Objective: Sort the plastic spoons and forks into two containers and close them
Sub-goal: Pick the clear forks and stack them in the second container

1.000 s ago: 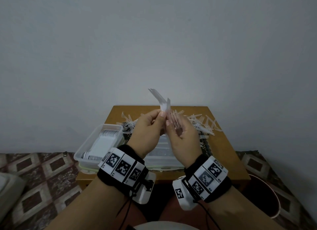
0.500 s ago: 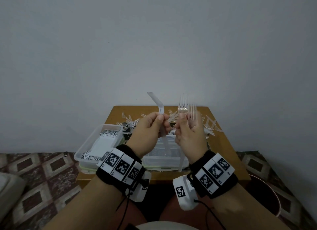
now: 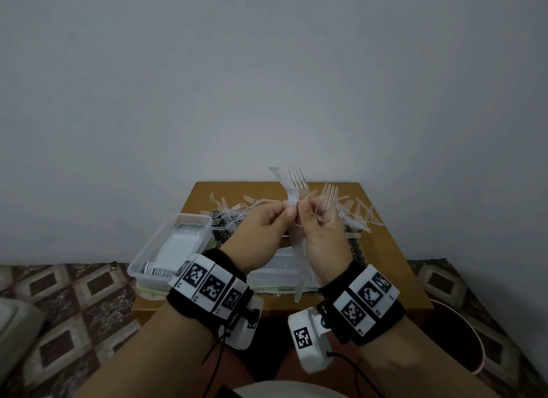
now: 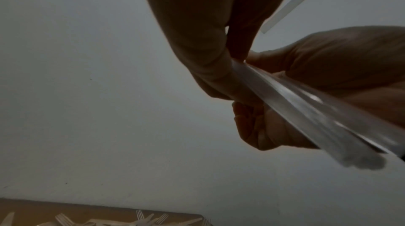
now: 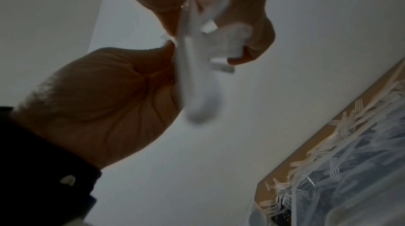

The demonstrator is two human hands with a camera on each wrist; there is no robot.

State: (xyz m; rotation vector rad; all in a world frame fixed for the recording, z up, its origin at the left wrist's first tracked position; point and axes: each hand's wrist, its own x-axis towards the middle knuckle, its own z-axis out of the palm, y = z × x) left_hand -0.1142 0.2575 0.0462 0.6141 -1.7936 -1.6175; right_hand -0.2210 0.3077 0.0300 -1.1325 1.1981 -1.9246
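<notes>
At far left, a clear rectangular plastic container point(image 3: 166, 249) packed with white plastic spoons point(image 3: 189, 230) sits on the brown wooden counter point(image 3: 394, 258). Above it, the left hand point(image 3: 264, 234) pinches a clear plastic fork point(image 3: 292, 190) by its neck between thumb and fingertips. Touching it, the right hand point(image 3: 321, 234) curls around a bundle of clear plastic forks point(image 3: 302, 267), handles hanging down. Loose clear forks point(image 3: 360, 219) litter the counter behind, above a second clear container point(image 3: 275, 273).
</notes>
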